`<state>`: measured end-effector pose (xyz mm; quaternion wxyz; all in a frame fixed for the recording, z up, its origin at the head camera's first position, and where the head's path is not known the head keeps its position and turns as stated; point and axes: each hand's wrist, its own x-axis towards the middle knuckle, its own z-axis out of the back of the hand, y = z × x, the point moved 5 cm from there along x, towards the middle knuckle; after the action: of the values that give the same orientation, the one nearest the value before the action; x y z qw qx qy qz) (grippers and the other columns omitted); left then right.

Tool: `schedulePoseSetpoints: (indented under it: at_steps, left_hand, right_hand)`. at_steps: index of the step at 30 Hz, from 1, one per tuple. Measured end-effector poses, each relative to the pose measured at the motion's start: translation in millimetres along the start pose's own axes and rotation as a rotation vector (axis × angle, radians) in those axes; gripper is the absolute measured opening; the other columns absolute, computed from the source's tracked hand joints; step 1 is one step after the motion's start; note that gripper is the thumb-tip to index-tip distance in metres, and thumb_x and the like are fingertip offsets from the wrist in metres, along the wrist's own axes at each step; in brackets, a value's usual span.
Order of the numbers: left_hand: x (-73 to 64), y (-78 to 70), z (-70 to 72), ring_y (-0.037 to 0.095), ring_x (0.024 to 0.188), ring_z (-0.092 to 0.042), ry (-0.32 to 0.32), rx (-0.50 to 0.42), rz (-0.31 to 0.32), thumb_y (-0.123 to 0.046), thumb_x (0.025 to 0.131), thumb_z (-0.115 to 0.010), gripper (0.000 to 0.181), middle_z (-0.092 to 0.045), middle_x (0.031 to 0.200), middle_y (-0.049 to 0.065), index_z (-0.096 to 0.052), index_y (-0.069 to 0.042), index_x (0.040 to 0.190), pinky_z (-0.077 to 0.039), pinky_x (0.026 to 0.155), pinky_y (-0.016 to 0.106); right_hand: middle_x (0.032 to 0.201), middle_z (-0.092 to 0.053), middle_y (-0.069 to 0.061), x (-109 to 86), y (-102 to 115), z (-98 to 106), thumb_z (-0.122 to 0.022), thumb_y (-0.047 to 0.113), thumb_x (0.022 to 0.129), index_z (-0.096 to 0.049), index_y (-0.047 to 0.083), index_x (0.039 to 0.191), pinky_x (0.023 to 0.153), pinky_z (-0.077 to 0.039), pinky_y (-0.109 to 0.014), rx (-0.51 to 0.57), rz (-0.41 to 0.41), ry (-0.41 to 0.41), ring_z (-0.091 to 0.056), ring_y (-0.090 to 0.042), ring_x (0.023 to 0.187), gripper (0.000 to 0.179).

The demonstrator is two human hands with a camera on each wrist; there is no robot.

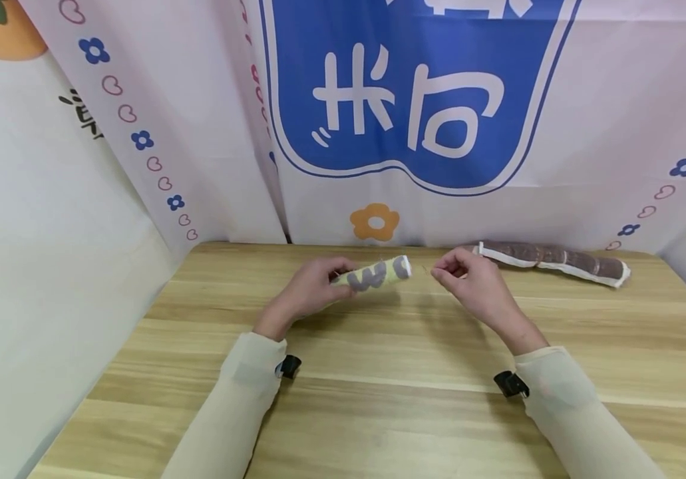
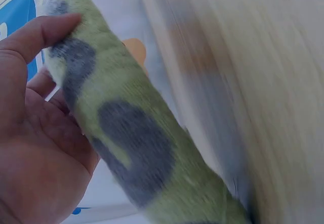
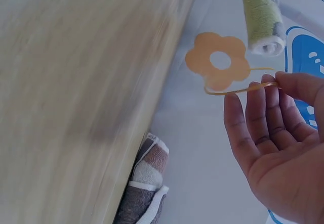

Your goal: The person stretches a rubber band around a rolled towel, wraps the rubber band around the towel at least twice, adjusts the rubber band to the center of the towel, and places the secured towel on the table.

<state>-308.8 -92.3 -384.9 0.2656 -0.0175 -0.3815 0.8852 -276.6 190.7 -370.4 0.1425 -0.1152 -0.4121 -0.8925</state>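
My left hand (image 1: 311, 286) grips one end of a small rolled towel (image 1: 372, 276), yellow-green with grey shapes. In the left wrist view the thumb lies across this towel roll (image 2: 116, 87), with the other fingers behind it. A white end of the roll points toward my right hand (image 1: 479, 287), which is a short way off. Between thumb and fingertips that hand pinches a thin yellow rubber band (image 3: 238, 90), seen as a drooping loop in the right wrist view. The band and the towel are apart there.
Dark brown towel rolls with white edges (image 1: 534, 254) lie end to end along the table's back right edge. A thin band circles them near the middle. Behind the wooden table (image 1: 378, 412) hangs a printed cloth (image 1: 223, 166) with a blue sign and an orange flower.
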Motion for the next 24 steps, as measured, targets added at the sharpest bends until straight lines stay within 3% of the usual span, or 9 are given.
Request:
schedulePoseSetpoints:
  at_steps: [5,12,18,24]
  left_hand:
    - [1.3,-5.5,-2.9,0.023,0.099,-0.066,0.004,0.042,-0.010,-0.004,0.090,-0.077,0.030,-0.074,0.111,0.006,-0.071,-0.007,0.120,-0.055,0.092,0.044]
    - [5.2,-6.3,-7.9,0.027,0.103,-0.066,0.001,0.029,0.015,-0.006,0.089,-0.085,0.048,-0.073,0.113,0.005,-0.071,-0.015,0.135,-0.054,0.091,0.043]
    - [5.3,-6.4,-10.2,0.022,0.092,-0.063,-0.015,0.027,0.003,-0.027,0.087,-0.091,0.042,-0.073,0.105,0.001,-0.076,-0.017,0.125,-0.052,0.081,0.038]
    - [5.0,-8.8,-13.1,0.019,0.090,-0.061,-0.011,0.019,-0.021,-0.033,0.090,-0.088,0.034,-0.072,0.103,-0.002,-0.077,-0.017,0.118,-0.052,0.078,0.036]
  right_hand:
    - [0.093,-0.072,-0.004,-1.7,5.1,-2.8,-0.074,0.016,0.103,-0.072,0.007,0.105,0.070,-0.051,-0.033,0.022,0.005,-0.001,-0.066,-0.022,0.088,0.010]
    - [0.090,-0.071,-0.004,-2.6,7.0,-6.8,-0.074,0.014,0.102,-0.072,0.007,0.103,0.069,-0.050,-0.032,0.038,-0.007,0.008,-0.066,-0.022,0.087,0.008]
    - [0.092,-0.071,-0.005,-1.8,5.6,-10.5,-0.073,0.013,0.103,-0.072,0.006,0.105,0.070,-0.051,-0.033,0.042,-0.011,0.020,-0.066,-0.023,0.088,0.008]
    - [0.093,-0.071,-0.005,-1.3,4.7,-11.3,-0.072,0.013,0.103,-0.071,0.006,0.105,0.071,-0.051,-0.034,0.036,-0.012,0.022,-0.066,-0.023,0.088,0.008]
